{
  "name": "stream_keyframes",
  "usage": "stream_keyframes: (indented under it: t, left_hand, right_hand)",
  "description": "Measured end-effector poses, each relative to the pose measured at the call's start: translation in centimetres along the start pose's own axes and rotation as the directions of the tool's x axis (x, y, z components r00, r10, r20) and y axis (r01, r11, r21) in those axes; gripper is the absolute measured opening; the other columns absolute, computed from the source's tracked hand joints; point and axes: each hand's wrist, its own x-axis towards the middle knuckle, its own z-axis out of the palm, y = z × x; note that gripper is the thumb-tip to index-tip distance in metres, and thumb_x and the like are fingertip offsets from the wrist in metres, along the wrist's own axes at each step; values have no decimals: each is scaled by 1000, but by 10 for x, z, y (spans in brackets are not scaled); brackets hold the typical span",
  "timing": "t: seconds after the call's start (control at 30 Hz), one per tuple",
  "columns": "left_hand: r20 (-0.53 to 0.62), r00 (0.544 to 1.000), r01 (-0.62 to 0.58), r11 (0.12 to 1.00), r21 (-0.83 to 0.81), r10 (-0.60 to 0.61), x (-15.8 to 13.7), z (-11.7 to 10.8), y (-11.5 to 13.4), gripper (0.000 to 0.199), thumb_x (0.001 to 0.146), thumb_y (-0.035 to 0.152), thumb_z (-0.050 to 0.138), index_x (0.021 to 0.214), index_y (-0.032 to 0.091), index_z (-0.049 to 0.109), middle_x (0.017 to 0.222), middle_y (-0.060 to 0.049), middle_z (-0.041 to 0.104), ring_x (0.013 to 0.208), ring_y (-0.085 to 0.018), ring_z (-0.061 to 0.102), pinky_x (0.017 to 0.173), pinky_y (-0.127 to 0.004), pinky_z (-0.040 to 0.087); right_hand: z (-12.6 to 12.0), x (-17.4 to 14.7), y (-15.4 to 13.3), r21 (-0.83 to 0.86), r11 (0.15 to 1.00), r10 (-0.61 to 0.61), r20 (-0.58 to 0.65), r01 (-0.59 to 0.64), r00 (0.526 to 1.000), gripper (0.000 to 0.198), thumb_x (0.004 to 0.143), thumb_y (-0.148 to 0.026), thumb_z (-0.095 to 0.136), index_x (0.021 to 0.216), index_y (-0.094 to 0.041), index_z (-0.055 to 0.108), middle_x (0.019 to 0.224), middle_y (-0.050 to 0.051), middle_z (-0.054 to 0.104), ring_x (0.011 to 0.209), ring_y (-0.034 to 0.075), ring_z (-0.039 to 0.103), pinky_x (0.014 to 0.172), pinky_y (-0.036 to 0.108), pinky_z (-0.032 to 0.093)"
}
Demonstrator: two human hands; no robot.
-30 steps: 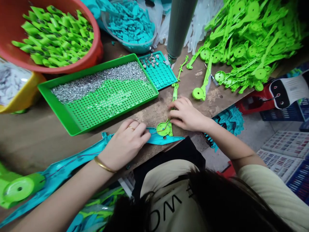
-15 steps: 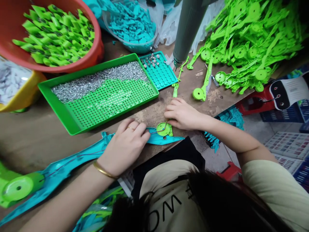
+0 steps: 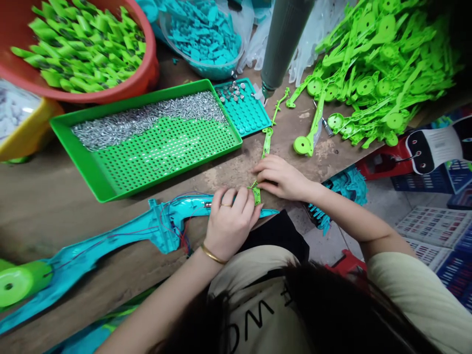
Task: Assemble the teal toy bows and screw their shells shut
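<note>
Now, compared with a second ago, more of the blue shell (image 3: 158, 225) lies bare, showing thin red wires (image 3: 185, 237), because the left hand (image 3: 233, 216) has shifted rightward. Its curled fingers cover most of the round end of the green arm (image 3: 266, 140), which lies on the table (image 3: 291, 125) beneath both hands; whether they grip it, I can't tell. The right hand (image 3: 282, 178) stays about where it was, fingers bent over the arm's middle, any pinch hidden from me.

Leftmost, a yellow bin (image 3: 44, 121) holds whitish pieces; next, a red tub (image 3: 149, 55) of green pieces, a green tray (image 3: 75, 160) partly covered in small metal screws (image 3: 147, 120), a clear bowl (image 3: 217, 73) of blue pieces, and a blue tray (image 3: 254, 115) with round metal bits (image 3: 235, 90).
</note>
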Motion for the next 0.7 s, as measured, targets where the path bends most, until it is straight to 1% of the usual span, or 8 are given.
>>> stream_keyframes:
  t: [0.17, 0.23, 0.3, 0.37, 0.4, 0.47, 0.57, 0.7]
  left_hand:
    - [43, 999, -19, 1000, -10, 19, -1, -3, -2, 48, 90, 49, 56, 106, 6, 68, 98, -14, 69, 90, -28, 57, 92, -44, 43]
    - [40, 999, -29, 1000, -7, 29, -1, -4, -2, 54, 89, 55, 55, 107, 5, 68, 100, -15, 68, 92, -29, 57, 93, -44, 42]
    - [38, 999, -40, 999, 7, 39, -3, -5, -2, 60, 88, 60, 53, 109, 5, 67, 103, -16, 68, 94, -30, 56, 94, -45, 42]
    - [51, 998, -46, 999, 20, 45, -4, -6, -2, 65, 87, 63, 53, 112, 5, 67, 106, -16, 68, 95, -31, 56, 96, -46, 41]
    - [63, 997, -46, 999, 23, 44, -5, -7, -2, 66, 86, 64, 53, 113, 5, 66, 108, -16, 68, 96, -31, 56, 96, -47, 41]
    - [79, 996, -41, 999, 25, 39, -6, -8, -1, 65, 86, 63, 55, 114, 5, 66, 111, -16, 67, 98, -31, 56, 97, -47, 41]
    - [73, 997, -31, 999, 22, 29, -6, -7, -1, 64, 85, 62, 56, 112, 5, 66, 114, -18, 66, 99, -32, 57, 98, -47, 41]
    - [76, 997, -28, 1000, 10, 27, -5, -6, -2, 64, 85, 63, 56, 112, 6, 66, 115, -18, 66, 101, -32, 58, 99, -48, 41]
  right_hand:
    - [-8, -5, 2, -36, 999, 10, -51, -12, 999, 16, 95, -31, 52, 94, -21, 64, 115, 8, 70, 111, 22, 61, 107, 46, 42]
    - [-21, -9, 9, -66, 992, 96, -140, -106, 985, 16, 94, -32, 52, 96, -21, 64, 114, 8, 70, 111, 21, 62, 105, 45, 44]
    - [-36, -17, 21, -103, 950, 258, -279, -296, 925, 17, 94, -33, 52, 100, -22, 64, 112, 8, 71, 110, 22, 63, 102, 44, 46]
    - [-47, -27, 35, -172, 845, 422, -365, -506, 830, 24, 92, -37, 55, 107, -21, 63, 118, 11, 68, 115, 27, 60, 103, 48, 45]
    - [-51, -32, 41, -219, 785, 482, -371, -579, 794, 32, 90, -42, 58, 113, -20, 63, 125, 13, 65, 119, 30, 57, 105, 52, 43]
    - [-54, -41, 49, -308, 700, 555, -332, -644, 763, 53, 84, -53, 63, 125, -18, 59, 138, 18, 55, 128, 37, 49, 108, 60, 38]
    - [-49, -51, 51, -362, 683, 577, -266, -635, 772, 68, 81, -63, 61, 131, -17, 56, 148, 20, 46, 135, 42, 40, 110, 63, 35]
    - [-42, -58, 44, -348, 744, 533, -207, -571, 821, 64, 82, -64, 59, 128, -19, 57, 147, 19, 47, 137, 40, 38, 112, 64, 34]
